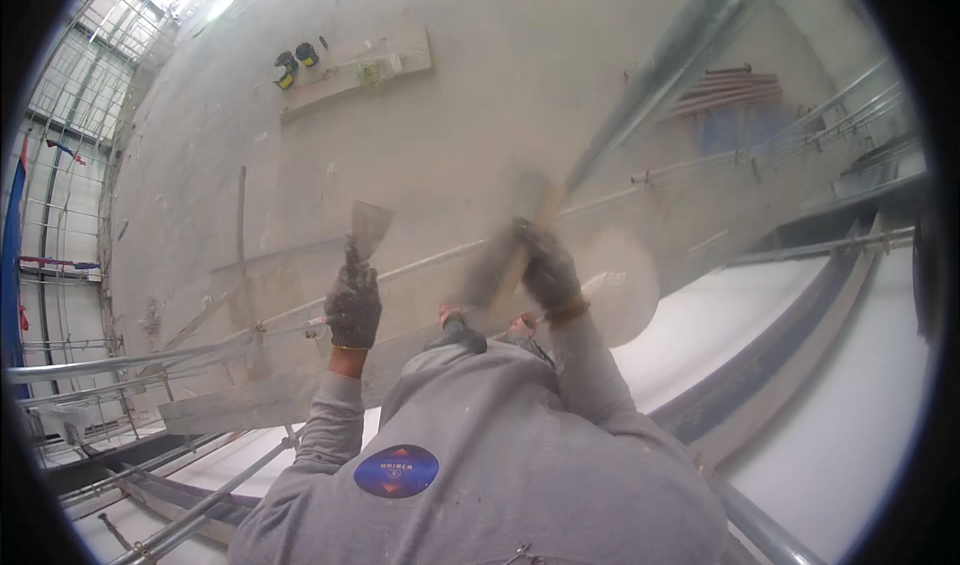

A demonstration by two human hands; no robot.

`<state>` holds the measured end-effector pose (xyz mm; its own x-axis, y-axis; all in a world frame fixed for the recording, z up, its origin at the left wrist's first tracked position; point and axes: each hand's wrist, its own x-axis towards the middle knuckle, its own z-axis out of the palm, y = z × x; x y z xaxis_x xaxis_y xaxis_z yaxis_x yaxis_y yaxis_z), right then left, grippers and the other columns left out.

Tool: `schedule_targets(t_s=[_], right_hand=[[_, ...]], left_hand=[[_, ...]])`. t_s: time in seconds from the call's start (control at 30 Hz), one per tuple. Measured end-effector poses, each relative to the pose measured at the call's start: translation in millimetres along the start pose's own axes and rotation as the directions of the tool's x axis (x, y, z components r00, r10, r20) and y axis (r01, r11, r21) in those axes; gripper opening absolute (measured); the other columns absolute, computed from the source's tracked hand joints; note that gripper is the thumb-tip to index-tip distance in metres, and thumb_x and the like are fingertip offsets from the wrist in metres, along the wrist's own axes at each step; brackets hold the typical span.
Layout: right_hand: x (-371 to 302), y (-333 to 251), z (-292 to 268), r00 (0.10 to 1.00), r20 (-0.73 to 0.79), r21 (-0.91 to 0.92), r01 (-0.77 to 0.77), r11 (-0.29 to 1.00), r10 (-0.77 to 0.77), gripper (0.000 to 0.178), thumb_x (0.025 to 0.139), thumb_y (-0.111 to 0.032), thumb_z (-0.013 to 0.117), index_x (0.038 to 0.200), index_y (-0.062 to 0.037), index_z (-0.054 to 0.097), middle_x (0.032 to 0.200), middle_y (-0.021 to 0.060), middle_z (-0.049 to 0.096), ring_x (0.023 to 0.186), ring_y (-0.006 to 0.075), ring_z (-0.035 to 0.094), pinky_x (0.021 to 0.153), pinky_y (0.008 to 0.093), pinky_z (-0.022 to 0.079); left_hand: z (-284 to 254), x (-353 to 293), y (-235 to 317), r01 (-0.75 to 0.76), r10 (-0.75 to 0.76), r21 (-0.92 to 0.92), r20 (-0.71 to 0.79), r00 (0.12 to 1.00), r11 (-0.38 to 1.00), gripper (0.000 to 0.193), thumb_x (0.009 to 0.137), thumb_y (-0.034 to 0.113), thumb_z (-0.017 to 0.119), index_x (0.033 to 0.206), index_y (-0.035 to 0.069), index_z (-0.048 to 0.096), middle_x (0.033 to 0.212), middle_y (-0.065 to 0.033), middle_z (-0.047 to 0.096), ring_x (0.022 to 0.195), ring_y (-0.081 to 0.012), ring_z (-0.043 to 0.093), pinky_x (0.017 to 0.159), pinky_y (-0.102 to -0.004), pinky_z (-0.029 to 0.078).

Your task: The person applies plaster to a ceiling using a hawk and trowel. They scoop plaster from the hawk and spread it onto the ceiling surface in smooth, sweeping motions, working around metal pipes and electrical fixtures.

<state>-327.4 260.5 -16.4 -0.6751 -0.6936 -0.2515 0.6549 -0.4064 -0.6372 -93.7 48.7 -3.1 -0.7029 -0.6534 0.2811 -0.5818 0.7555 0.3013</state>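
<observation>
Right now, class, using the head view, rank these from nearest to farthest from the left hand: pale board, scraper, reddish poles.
1. Scraper: gripped in the left hand.
2. Pale board: lying beyond, upper left.
3. Reddish poles: stacked, upper right.

Blurred, unidentifiable long tool point(495, 265) in the right hand point(550, 273)

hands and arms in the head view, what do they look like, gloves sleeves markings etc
The left hand and right hand wear dark grey gloves with yellowish-orange cuffs; the left glove looks dusty. The sleeves are long and grey, with no visible markings.
</observation>
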Motion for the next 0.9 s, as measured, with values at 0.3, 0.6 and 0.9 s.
schedule_targets(t_s=[0.3, 0.6, 0.9], right_hand=[[-47.7, 31.8, -168.7, 0.869, -0.377, -0.892, -0.248, 0.378, -0.321, 0.041, 0.095, -0.035, 0.068, 0.111, 0.0029, 0.065, 0.088, 0.0216, 0.071, 0.086, 0.0346, 0.072, 0.070, 0.0443, 0.055], [-108.9, 76.8, -229.8, 0.836, -0.468, -0.259, 0.179, 0.949, -0.285, 0.024, 0.095, -0.014, 0.068, 0.117, -0.0047, 0.066, 0.101, 0.0009, 0.068, 0.094, 0.0184, 0.066, 0.081, 0.0347, 0.056], [-101.4, 44.1, -193.2, 0.967, -0.088, -0.493, 0.165, 0.854, -0.237, 0.031, 0.092, -0.025, 0.071, 0.113, -0.0026, 0.065, 0.108, 0.0091, 0.068, 0.098, 0.0250, 0.066, 0.089, 0.0400, 0.054]], left_hand=[[5.8, -14.9, -17.5, 0.225, -0.239, 0.082, 0.260, 0.935, 0.971, 0.085, 0.095, 0.019, 0.062, 0.162, 0.009, 0.010, 0.107, -0.0201, 0.069, 0.082, -0.0380, 0.069, 0.070, -0.0479, 0.053], [61.6, -32.0, 48.7, -0.013, -0.020, 0.035, 0.790, 0.613, 0.999, 0.088, 0.089, 0.020, 0.066, 0.159, 0.001, 0.015, 0.101, -0.0215, 0.070, 0.083, -0.0430, 0.068, 0.071, -0.0512, 0.053], [157.3, 21.0, 103.5, 0.358, -0.038, 0.018, 0.998, 0.049, 0.933, 0.027, 0.098, 0.024, 0.059, 0.114, 0.002, 0.060, 0.068, -0.0055, 0.060, 0.050, -0.0156, 0.058, 0.044, -0.0303, 0.047]])
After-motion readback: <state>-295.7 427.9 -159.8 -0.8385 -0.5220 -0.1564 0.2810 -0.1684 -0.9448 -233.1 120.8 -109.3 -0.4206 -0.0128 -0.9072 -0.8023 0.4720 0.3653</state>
